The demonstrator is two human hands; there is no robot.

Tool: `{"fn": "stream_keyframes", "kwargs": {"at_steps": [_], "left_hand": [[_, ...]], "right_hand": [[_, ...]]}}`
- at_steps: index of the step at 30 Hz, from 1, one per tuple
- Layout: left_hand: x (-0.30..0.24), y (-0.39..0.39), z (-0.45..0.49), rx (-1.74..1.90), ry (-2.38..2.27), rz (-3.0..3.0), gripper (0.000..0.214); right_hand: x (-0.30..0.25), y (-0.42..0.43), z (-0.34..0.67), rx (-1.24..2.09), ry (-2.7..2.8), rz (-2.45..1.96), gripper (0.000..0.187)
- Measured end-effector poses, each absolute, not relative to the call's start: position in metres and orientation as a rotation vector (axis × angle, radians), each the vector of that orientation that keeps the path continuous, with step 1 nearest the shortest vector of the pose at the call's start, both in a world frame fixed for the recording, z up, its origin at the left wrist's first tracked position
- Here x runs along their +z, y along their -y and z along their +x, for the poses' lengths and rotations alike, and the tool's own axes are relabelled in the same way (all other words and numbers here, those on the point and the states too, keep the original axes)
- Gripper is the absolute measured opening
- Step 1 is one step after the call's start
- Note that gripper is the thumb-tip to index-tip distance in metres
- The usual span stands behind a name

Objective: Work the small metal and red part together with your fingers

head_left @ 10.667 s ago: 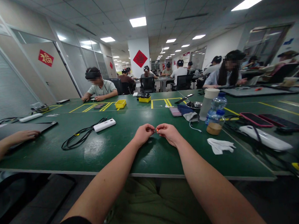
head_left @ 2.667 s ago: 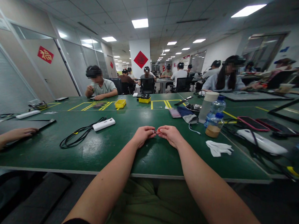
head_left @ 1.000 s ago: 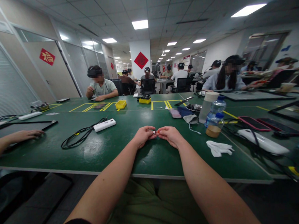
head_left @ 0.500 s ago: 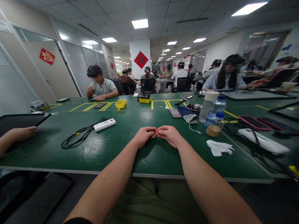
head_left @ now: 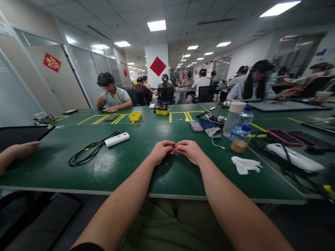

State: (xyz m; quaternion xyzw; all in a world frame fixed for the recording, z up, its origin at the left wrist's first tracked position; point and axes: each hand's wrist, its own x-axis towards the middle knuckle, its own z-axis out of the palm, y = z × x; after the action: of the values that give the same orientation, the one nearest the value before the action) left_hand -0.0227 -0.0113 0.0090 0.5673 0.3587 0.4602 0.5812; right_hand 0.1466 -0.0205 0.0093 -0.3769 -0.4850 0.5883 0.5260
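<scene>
**Small red piece pinched between two hands, low over the bench**

The small red piece (head_left: pixel 173 145) sits between the fingertips of both hands, just above the green bench (head_left: pixel 121 170) and straight ahead of the person. It is too small to tell its shape. The left hand (head_left: pixel 160 152) and the right hand (head_left: pixel 190 151) meet knuckle to knuckle, and the fingers (head_left: pixel 169 144) of each are curled in and pinched on the piece. Both wrists look to rest on the bench top.

For such fine work that low, braced pose seems right. It would help to hold the piece close to the tips, press lightly, and stay over the bare green surface, where a dropped part would show.

A white cloth (head_left: pixel 246 164) lies to the right, with two bottles (head_left: pixel 241 135) beyond it. A white power bank (head_left: pixel 117 139) and a black cable (head_left: pixel 85 154) lie to the left, well apart from the hands. At the far left a co-worker's hand (head_left: pixel 21 149) rests on a dark tablet (head_left: pixel 12 136).
</scene>
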Motion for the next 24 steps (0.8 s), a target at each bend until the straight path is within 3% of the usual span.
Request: {"fn": "stream_keyframes", "kwargs": {"at_steps": [13,19,24], "left_hand": [[0.0112,0.0125,-0.0226,1.105,-0.847,1.323,0.029],[0.0101,0.0126,-0.0218,1.117,-0.849,1.302,0.024],[0.0088,0.011,-0.0222,1.121,-0.842,1.303,0.026]], "right_hand": [[0.0086,0.0196,0.1469,1.418,1.132,-0.903,0.016],[0.0096,0.019,0.1475,1.451,1.117,-0.902,0.003],[0.0104,0.0188,0.1479,1.461,1.107,-0.901,0.002]]}}
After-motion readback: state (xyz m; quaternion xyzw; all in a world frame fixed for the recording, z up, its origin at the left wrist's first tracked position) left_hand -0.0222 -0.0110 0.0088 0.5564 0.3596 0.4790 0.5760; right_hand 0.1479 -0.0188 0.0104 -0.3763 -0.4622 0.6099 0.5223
